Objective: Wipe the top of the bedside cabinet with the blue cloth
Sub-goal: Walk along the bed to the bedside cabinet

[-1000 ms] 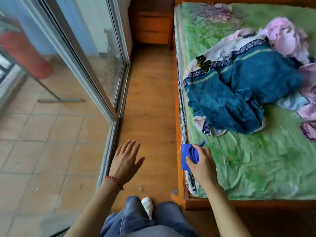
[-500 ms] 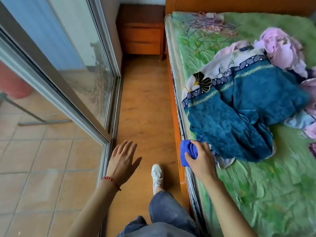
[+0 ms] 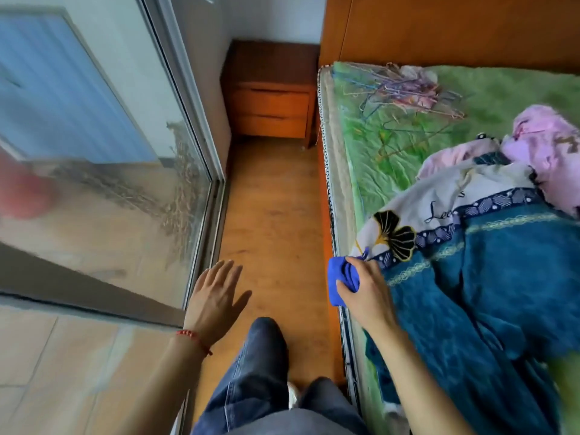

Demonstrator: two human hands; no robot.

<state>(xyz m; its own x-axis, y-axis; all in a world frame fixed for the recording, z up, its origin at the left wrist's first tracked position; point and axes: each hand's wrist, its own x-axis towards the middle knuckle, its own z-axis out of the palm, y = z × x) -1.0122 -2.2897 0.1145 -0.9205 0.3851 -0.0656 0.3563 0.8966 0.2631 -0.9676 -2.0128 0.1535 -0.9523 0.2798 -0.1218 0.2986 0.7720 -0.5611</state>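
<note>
Two hands: right hand (image 3: 368, 293) grips bunched blue cloth (image 3: 340, 282) by bed edge; left hand (image 3: 216, 298) open, empty. Orange wooden bedside cabinet (image 3: 271, 98) well ahead, unwiped. Approach step; next, walk fwd.

**Hands and arms, head view**

Left hand (image 3: 216, 298): empty, palm down, fingers spread, arm extended forward, red cord on wrist. Right hand (image 3: 365, 288): fingers curled closed around the bunched blue cloth (image 3: 340, 279), forearm extended forward.
</note>
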